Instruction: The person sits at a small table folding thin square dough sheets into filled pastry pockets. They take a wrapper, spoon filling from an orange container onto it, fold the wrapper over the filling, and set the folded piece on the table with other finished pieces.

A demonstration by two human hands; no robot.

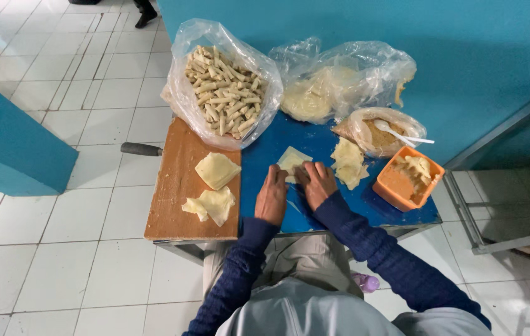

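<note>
A thin pale wrapper sheet [291, 158] lies on the blue table [265, 146]. My left hand [272, 196] and my right hand [316, 182] press side by side on its near edge, fingers curled over it. What lies under the fingers is hidden. A stack of square wrappers [217, 170] and some folded ones [210, 204] sit on the wooden board [174, 186] to the left of my left hand. More loose wrappers [347, 163] lie just right of my right hand.
A clear bag of several finished rolls [224, 90] stands at the back. Behind are a bag of round sheets [324, 93] and a bag of filling with a white spoon [395, 132]. An orange tub [407, 179] sits at the right. A knife handle [141, 149] sticks out left.
</note>
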